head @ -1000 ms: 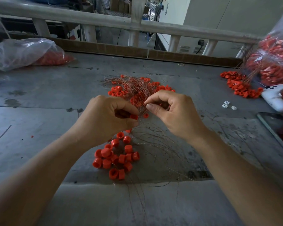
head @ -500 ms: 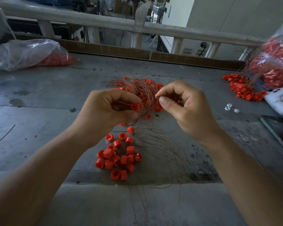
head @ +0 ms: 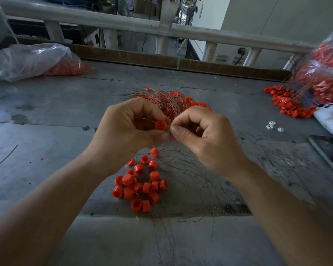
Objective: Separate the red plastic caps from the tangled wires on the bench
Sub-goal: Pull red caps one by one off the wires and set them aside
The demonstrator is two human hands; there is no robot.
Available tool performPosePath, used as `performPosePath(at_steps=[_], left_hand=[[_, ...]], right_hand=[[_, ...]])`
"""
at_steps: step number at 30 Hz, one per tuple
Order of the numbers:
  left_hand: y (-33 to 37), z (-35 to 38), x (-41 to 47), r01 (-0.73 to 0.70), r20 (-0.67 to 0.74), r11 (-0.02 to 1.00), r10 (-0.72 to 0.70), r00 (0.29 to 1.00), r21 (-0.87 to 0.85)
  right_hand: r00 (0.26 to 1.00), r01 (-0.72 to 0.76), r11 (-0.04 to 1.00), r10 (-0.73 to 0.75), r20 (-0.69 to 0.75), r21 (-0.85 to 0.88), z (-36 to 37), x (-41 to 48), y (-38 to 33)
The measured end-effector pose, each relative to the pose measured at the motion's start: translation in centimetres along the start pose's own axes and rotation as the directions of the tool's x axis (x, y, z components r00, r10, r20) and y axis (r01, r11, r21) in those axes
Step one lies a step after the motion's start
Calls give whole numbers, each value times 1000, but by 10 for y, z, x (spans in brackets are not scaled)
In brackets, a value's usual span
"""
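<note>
1 cap [head: 160,125] is gripped between the thumb and curled fingers of the left hand [head: 131,129]. It is held above the bench [head: 46,121], just in front of the tangle [head: 167,102]. The right hand [head: 202,139] is curled as well, with thumb and forefinger pinched on a thin wire [head: 169,128] right beside the cap; the wire is too fine to be traced far.

The step in hand is judged to be the drawing of 1 wire out of 1 cap. For the next move, the 2 hands would need to be pulled apart along the wire's line, with the cap held firmly enough not to be flicked away. The freed cap could then be dropped on the pile [head: 140,183] below, and the wire laid among the loose wires [head: 190,179] beside it. Many caps are seen in the tangle, so the task is judged far from done.
</note>
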State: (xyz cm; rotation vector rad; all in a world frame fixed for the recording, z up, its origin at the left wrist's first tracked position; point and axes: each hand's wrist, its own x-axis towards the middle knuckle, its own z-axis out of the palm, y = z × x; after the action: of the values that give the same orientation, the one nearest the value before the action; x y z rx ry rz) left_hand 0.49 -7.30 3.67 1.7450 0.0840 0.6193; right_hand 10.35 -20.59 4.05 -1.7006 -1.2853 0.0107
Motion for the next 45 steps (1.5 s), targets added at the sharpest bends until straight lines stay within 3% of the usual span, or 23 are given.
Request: performPosePath(at_steps=[7,12,26,39,45], left_hand=[[-2,1,1,3,5,996,-3,1000,-93],[-5,-3,2,76,97,950,-48,994,-302],[-2,-5,2,105,91,929,-77,993,-355],[0,-4,1,174,233,870,-70,970,-462],[-3,-2,0,227,252,844,-114,961,-486]], right_hand=[[1000,-11,1000,10,-25,-21,0,0,1],[996,-22,1000,22,-84,-6,-5,2,2],[997,-12,1000,10,-78,-20,-8,2,-2],[972,-227,946,206,114,231,-12,4,-3],[954,-272,929,225,200,253,-8,2,0]])
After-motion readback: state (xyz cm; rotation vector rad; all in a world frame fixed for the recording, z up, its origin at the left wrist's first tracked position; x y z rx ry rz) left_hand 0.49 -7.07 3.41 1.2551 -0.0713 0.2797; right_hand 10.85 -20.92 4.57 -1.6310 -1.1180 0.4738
